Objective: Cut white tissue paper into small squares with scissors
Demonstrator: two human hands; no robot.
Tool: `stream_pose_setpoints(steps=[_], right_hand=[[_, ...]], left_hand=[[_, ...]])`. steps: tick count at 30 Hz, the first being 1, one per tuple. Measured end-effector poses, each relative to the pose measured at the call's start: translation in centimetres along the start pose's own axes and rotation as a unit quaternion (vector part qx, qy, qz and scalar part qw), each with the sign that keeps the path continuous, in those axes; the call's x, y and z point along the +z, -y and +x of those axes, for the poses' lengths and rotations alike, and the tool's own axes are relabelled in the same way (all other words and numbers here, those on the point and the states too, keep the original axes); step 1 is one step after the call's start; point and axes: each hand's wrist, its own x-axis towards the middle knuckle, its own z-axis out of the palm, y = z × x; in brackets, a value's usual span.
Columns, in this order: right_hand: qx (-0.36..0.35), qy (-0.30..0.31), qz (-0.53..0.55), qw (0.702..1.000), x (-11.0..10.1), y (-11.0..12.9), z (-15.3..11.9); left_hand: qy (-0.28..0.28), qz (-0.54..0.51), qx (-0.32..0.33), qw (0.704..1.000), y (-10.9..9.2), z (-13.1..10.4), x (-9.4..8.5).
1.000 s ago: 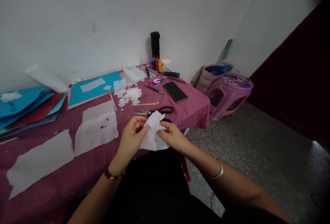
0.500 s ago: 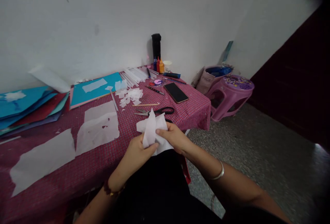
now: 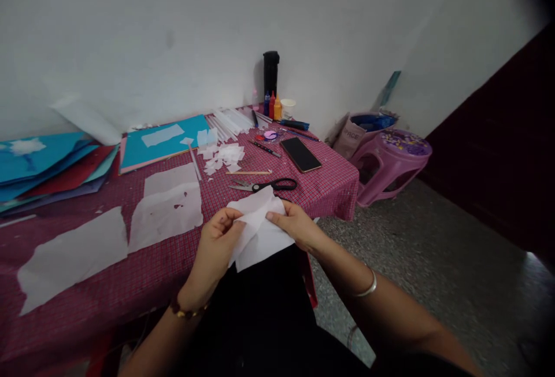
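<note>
Over my lap, at the table's front edge, a folded white paper [image 3: 264,238] is held between both hands. My left hand [image 3: 219,244] pinches its left side between thumb and fingers. On the right side, my right hand [image 3: 299,226] grips it with the thumb on top and the fingers behind. Just beyond the paper lie black-handled scissors [image 3: 264,185]. A thin wooden stick [image 3: 248,173] and a heap of small white paper pieces [image 3: 225,157] are farther back. Larger white sheets [image 3: 76,258] lie flat to the left.
On the checked tablecloth [image 3: 329,183] are a phone [image 3: 300,154], paint bottles [image 3: 277,107], a black flask [image 3: 271,73], a blue sheet [image 3: 165,141] and stacked coloured papers [image 3: 65,174]. A pink stool [image 3: 385,163] stands right of the table.
The paper has been spread flatter and wider between my hands. My left hand has moved up and left, now pinching the paper's left part. The camera view has shifted slightly.
</note>
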Motion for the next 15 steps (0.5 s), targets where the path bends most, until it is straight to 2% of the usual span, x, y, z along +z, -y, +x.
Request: stream_pose_setpoints(steps=[3,5,7,9,10,12,14,15], right_hand=[[0.001,0.019,0.028,0.999,-0.1,0.1,0.0],[-0.007,0.057,0.087,0.995,0.0,0.2,-0.3],[-0.010,0.129,0.141,0.982,0.3,0.3,-0.9],[0.004,0.214,0.149,0.965,0.8,0.2,-1.6],[0.008,0.244,0.135,0.960,1.0,0.1,-1.9],[-0.006,0.246,0.084,0.966,1.4,-0.4,-2.3],[-0.032,0.174,0.020,0.984,1.7,-0.9,-2.3],[-0.038,0.128,-0.012,0.991,1.7,-1.2,-2.2]], left_hand=[[-0.005,-0.033,-0.034,0.999,-0.4,-0.3,-0.1],[-0.045,-0.029,-0.008,0.999,-0.8,-0.8,-0.3],[-0.128,0.027,0.078,0.988,-0.9,-1.4,-0.6],[-0.194,0.137,0.196,0.952,-0.7,-2.0,-0.8],[-0.192,0.196,0.247,0.929,-0.4,-2.2,-0.8],[-0.120,0.288,0.308,0.899,0.3,-2.3,-0.6],[-0.032,0.325,0.295,0.898,1.0,-2.0,-0.1],[-0.010,0.324,0.268,0.907,1.3,-1.6,0.1]])
